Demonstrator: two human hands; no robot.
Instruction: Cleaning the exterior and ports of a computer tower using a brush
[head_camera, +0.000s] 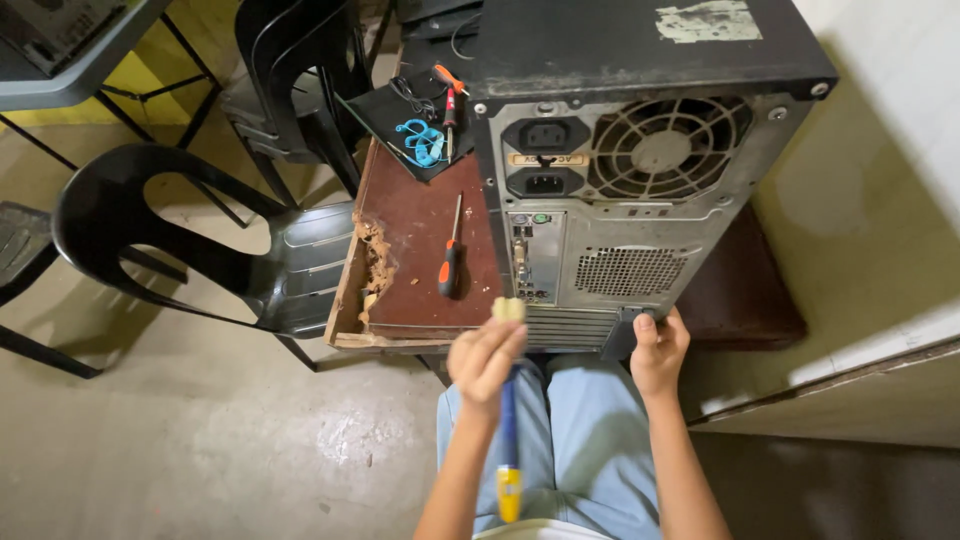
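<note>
Brush (508, 400): blue-yellow handle, bristles near case, lower centre.
Left hand (485, 358): fingers closed around brush.
Right hand (657, 350): fingers gripping computer case (640, 150) bottom edge.

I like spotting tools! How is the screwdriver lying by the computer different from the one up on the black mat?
The near screwdriver lies alone on the brown tabletop, beside the computer case; the far screwdriver rests on the black mat among cables. The near one shows a long bare shaft; the far one's shaft is mostly hidden. The near one looks bigger, being closer. Both have orange-and-black handles, and neither hand touches them.
</note>
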